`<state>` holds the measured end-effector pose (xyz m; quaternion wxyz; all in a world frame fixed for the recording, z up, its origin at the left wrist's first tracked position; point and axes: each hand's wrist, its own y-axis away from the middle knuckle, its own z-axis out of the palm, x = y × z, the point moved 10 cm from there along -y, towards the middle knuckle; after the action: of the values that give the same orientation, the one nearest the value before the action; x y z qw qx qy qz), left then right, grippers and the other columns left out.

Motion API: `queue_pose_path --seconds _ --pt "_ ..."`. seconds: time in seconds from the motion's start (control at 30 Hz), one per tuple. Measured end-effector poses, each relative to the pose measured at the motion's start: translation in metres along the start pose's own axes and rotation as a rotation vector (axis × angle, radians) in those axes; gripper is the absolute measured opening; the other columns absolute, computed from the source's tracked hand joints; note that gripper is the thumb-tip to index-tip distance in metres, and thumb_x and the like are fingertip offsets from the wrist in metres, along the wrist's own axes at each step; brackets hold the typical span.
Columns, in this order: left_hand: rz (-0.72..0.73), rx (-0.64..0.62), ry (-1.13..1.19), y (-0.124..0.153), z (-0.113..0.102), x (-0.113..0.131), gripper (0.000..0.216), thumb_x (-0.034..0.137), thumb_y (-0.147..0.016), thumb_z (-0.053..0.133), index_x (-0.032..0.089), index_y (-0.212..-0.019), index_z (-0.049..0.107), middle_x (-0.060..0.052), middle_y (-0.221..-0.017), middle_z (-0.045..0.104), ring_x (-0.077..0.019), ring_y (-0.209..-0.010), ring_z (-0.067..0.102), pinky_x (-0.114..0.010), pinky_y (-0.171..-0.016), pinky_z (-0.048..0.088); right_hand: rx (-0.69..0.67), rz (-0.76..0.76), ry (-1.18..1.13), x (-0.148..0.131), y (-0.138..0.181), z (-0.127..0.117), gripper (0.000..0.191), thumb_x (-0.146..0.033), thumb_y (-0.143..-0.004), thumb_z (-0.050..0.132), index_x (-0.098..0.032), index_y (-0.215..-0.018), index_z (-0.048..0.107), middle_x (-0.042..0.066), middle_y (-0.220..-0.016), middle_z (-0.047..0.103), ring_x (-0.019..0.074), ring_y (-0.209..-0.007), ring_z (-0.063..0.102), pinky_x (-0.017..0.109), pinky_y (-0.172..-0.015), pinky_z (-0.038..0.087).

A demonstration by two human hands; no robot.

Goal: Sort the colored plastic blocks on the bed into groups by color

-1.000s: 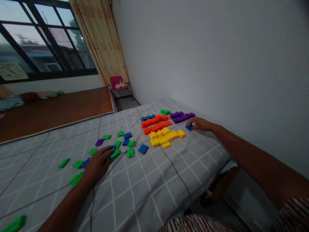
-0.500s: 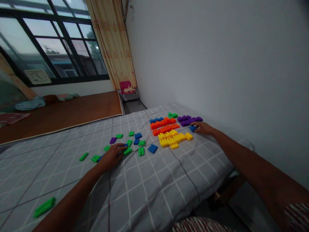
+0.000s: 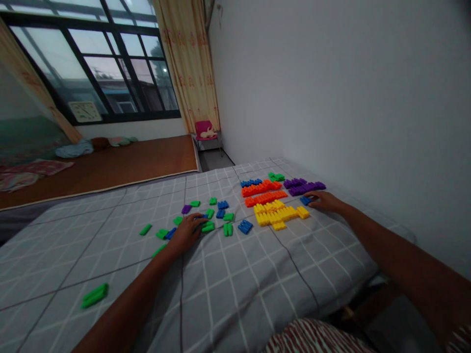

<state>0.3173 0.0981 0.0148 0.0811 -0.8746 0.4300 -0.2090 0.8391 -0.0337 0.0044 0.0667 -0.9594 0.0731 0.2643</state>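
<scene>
At the right, my right hand (image 3: 325, 201) reaches low over the bed, its thumb and fingers closed on a blue building block (image 3: 305, 200) just beside the purple block rows (image 3: 307, 188). My left hand (image 3: 188, 231) rests palm down among loose blocks, fingers stretched and slightly spread. Its fingertips are at a green block (image 3: 208, 226), and a blue block partly shows beneath the fingers. Between the hands lie a yellow block group (image 3: 277, 215), orange rows (image 3: 265, 198), a blue row (image 3: 250, 183) and a green group (image 3: 275, 177).
A grey checked sheet (image 3: 235, 284) covers the bed, bordered by a white wall (image 3: 331, 88) on the right. Loose blue blocks (image 3: 245, 226), a purple block (image 3: 186, 209) and several green ones are scattered on the left. A pink chair (image 3: 204, 128) stands behind.
The view has swung a little to the left, so everything appears further right. Both hands stay at about the same places among the blocks, the right one still with the blue block.
</scene>
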Motion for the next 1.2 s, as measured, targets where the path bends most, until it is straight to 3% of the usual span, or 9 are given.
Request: queue_pose_path --seconds 0.17,0.3,0.5,0.6,0.7,0.83,1.0,1.1,1.2 --pt "-0.066 0.074 0.155 -0.006 -0.014 -0.003 0.038 0.028 -0.088 0.045 0.018 -0.121 0.061 -0.014 -0.126 0.06 -0.0255 -0.119 0.054 -0.044 -0.105 0.04 0.063 -0.018 0.143 -0.018 -0.006 -0.021 0.036 -0.03 -0.069 0.06 -0.024 -0.103 0.071 0.011 -0.114 0.069 0.0302 -0.091 0.068 0.045 -0.084 0.053" --pt "-0.219 0.1 0.151 0.0 -0.027 -0.029 0.036 0.026 -0.089 0.044 0.016 -0.116 0.065 -0.014 -0.12 0.064 -0.0267 -0.113 0.058 -0.043 -0.1 0.043 0.14 -0.162 0.169 -0.106 -0.025 -0.022 0.03 -0.038 -0.08 0.052 -0.027 -0.102 0.07 0.008 -0.107 0.071 0.0304 -0.092 0.067 0.045 -0.082 0.052" --pt "-0.203 0.016 0.165 0.015 -0.021 -0.035 0.031 0.035 -0.087 0.052 0.021 -0.108 0.069 -0.009 -0.111 0.071 -0.0268 -0.106 0.061 -0.04 -0.096 0.044 -0.198 -0.619 0.003 -0.319 -0.032 0.097 0.027 -0.035 -0.087 0.05 -0.023 -0.1 0.07 0.005 -0.098 0.073 0.0208 -0.087 0.067 0.032 -0.077 0.051" --pt "-0.26 0.088 0.203 0.021 -0.022 -0.042 0.036 0.031 -0.091 0.042 0.017 -0.117 0.065 -0.013 -0.114 0.069 -0.0266 -0.105 0.061 -0.043 -0.095 0.046 -0.289 -0.752 0.002 -0.385 -0.043 0.159 0.029 -0.022 -0.082 0.053 -0.024 -0.106 0.07 0.004 -0.097 0.072 0.0204 -0.089 0.065 0.032 -0.081 0.049" --pt "-0.316 0.134 0.258 0.026 -0.022 -0.049 0.039 0.027 -0.094 0.036 0.017 -0.124 0.058 -0.012 -0.107 0.071 -0.0229 -0.097 0.065 -0.042 -0.09 0.049 -0.357 -0.874 0.063 -0.423 -0.055 0.205 0.044 -0.013 -0.075 0.057 -0.026 -0.116 0.066 0.002 -0.095 0.072 0.0199 -0.093 0.063 0.033 -0.086 0.047" --pt "-0.349 0.148 0.291 0.026 -0.022 -0.052 0.034 0.024 -0.092 0.04 0.018 -0.117 0.062 -0.011 -0.104 0.072 -0.0222 -0.096 0.065 -0.041 -0.091 0.049 -0.395 -0.918 0.237 -0.444 -0.066 0.231 0.052 -0.011 -0.064 0.069 -0.025 -0.114 0.067 0.002 -0.093 0.071 0.0197 -0.088 0.062 0.028 -0.078 0.048" --pt "-0.306 0.13 0.27 0.024 -0.025 -0.046 0.033 0.025 -0.089 0.041 0.017 -0.112 0.064 -0.015 -0.102 0.071 -0.0273 -0.094 0.066 -0.048 -0.088 0.05 -0.133 -0.841 0.384 -0.443 -0.053 0.187 0.036 -0.032 -0.069 0.075 -0.021 -0.102 0.068 0.009 -0.1 0.068 0.0238 -0.09 0.059 0.031 -0.076 0.046" --pt "-0.288 0.136 0.249 0.025 -0.027 -0.049 0.033 0.028 -0.089 0.041 0.019 -0.112 0.063 -0.015 -0.103 0.071 -0.0279 -0.096 0.066 -0.05 -0.089 0.05 -0.066 -0.798 0.304 -0.413 -0.029 0.148 0.039 -0.042 -0.078 0.067 -0.02 -0.111 0.064 0.01 -0.104 0.067 0.0235 -0.093 0.06 0.032 -0.079 0.046" --pt "-0.263 0.122 0.227 0.023 -0.026 -0.053 0.035 0.03 -0.09 0.038 0.02 -0.114 0.062 -0.013 -0.105 0.071 -0.0268 -0.097 0.066 -0.049 -0.09 0.051 -0.005 -0.634 0.202 -0.34 -0.021 0.091 0.04 -0.043 -0.082 0.062 -0.02 -0.114 0.063 0.01 -0.108 0.067 0.0228 -0.095 0.061 0.033 -0.083 0.047"
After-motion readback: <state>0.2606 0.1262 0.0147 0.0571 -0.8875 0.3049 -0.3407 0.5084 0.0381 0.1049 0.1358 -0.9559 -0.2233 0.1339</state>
